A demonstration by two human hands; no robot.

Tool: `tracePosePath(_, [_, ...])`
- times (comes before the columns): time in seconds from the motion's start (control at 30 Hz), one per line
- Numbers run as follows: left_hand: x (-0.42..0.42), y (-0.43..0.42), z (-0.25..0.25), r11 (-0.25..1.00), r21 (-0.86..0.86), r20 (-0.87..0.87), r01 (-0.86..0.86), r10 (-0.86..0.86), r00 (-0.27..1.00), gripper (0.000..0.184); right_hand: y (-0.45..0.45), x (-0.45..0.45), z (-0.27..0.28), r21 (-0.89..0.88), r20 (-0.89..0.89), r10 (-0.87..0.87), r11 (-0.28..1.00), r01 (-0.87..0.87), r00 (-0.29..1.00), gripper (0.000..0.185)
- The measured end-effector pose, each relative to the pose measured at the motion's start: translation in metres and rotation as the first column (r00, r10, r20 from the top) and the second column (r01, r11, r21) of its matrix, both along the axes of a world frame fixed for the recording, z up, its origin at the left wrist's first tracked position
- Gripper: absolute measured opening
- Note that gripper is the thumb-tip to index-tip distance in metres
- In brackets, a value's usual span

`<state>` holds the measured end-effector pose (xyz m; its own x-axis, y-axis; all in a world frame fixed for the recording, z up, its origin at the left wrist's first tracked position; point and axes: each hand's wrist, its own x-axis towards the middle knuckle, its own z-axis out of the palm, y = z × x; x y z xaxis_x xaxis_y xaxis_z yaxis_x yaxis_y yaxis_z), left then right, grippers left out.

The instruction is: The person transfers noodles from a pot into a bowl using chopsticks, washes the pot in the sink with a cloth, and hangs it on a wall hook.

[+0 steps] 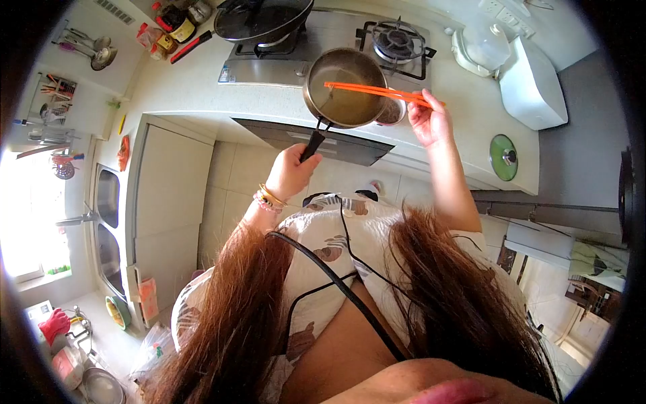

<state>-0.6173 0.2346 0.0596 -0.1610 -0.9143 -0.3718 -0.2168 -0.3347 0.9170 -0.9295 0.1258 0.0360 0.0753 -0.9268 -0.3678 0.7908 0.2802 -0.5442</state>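
Observation:
A small saucepan with liquid in it is held over the counter's front edge, close to the stove. My left hand is wrapped round its black handle. Orange chopsticks are in my right hand, their tips over the inside of the pan, where a small bit of something shows near them. Partly hidden behind the pan's right side is a bowl with brownish contents.
Behind the pan is the gas stove, with a lidded black wok on its left burner and a bare right burner. Bottles stand at the back left. A green lid and white bin are at the right.

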Motion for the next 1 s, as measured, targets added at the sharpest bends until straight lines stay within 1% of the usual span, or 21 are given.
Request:
tracePosePath(0.1, [-0.002,0.002,0.004,0.999,0.048,-0.053,-0.022,0.024,0.998,0.023,0.001,-0.009,0.017,-0.047,0.029,-0.032,0.998,0.033,0.999,0.021])
tracePosePath(0.17, [-0.002,0.003,0.004,0.997,0.069,-0.069,-0.025,0.030,0.997,0.023,-0.001,-0.022,0.025,-0.109,0.080,-0.020,0.994,0.029,0.997,0.020])
tracePosePath(0.27, [-0.001,0.003,0.000,0.997,0.064,-0.044,-0.040,0.043,0.998,0.023,0.002,-0.044,0.045,-0.170,0.093,-0.066,0.982,0.082,0.993,0.020])
tracePosePath(0.37, [0.002,0.004,-0.005,0.998,0.028,0.017,-0.047,0.047,0.999,0.023,0.010,-0.062,0.066,-0.244,0.012,-0.135,0.961,0.134,0.991,0.021])
tracePosePath(0.4, [0.003,0.005,-0.005,0.998,0.042,0.002,-0.051,0.051,0.999,0.022,0.015,-0.066,0.070,-0.270,-0.029,-0.166,0.951,0.152,0.986,0.021])
tracePosePath(0.43, [0.005,0.006,-0.004,0.997,0.054,-0.012,-0.054,0.055,0.998,0.021,0.018,-0.069,0.071,-0.260,-0.105,-0.241,0.943,0.208,0.965,0.023])
tracePosePath(0.5, [0.010,0.008,-0.004,0.996,0.061,-0.031,-0.059,0.061,0.998,0.020,0.027,-0.068,0.068,-0.298,-0.333,-0.299,0.933,0.201,0.894,0.024])
tracePosePath(0.57, [0.013,0.010,-0.009,0.996,0.056,-0.041,-0.064,0.066,0.997,0.020,0.030,-0.063,0.048,-0.269,-0.564,-0.207,0.961,0.059,0.799,0.025])
tracePosePath(0.6, [0.015,0.012,-0.011,0.996,0.051,-0.035,-0.070,0.072,0.997,0.020,0.034,-0.056,0.043,-0.137,-0.763,-0.121,0.990,0.023,0.635,0.026])
tracePosePath(0.7, [0.019,0.016,-0.019,0.995,0.018,-0.024,-0.095,0.095,0.995,0.020,0.038,-0.048,0.052,-0.275,-0.755,-0.242,0.961,0.040,0.610,0.029])
tracePosePath(0.73, [0.022,0.018,-0.023,0.995,0.002,-0.025,-0.098,0.098,0.995,0.020,0.038,-0.045,0.062,-0.335,-0.715,-0.300,0.940,0.068,0.631,0.028])
tracePosePath(0.83, [0.026,0.023,-0.024,0.995,-0.012,-0.046,-0.103,0.103,0.994,0.020,0.039,-0.020,0.090,-0.469,-0.584,-0.323,0.883,0.015,0.745,0.027])
tracePosePath(0.87, [0.027,0.025,-0.024,0.994,-0.009,-0.056,-0.105,0.105,0.993,0.020,0.040,-0.009,0.095,-0.493,-0.583,-0.240,0.864,-0.102,0.776,0.026])
tracePosePath(0.9, [0.029,0.026,-0.024,0.995,-0.029,-0.054,-0.098,0.097,0.994,0.021,0.037,0.002,0.094,-0.465,-0.616,-0.142,0.860,-0.212,0.775,0.025])
tracePosePath(0.97, [0.034,0.031,-0.027,0.994,-0.066,-0.052,-0.084,0.081,0.995,0.021,0.034,0.031,0.089,-0.383,-0.733,-0.010,0.833,-0.399,0.681,0.024])
tracePosePath(1.0, [0.036,0.032,-0.029,0.994,-0.083,-0.039,-0.075,0.072,0.997,0.021,0.031,0.043,0.083,-0.354,-0.779,0.008,0.820,-0.450,0.627,0.025])
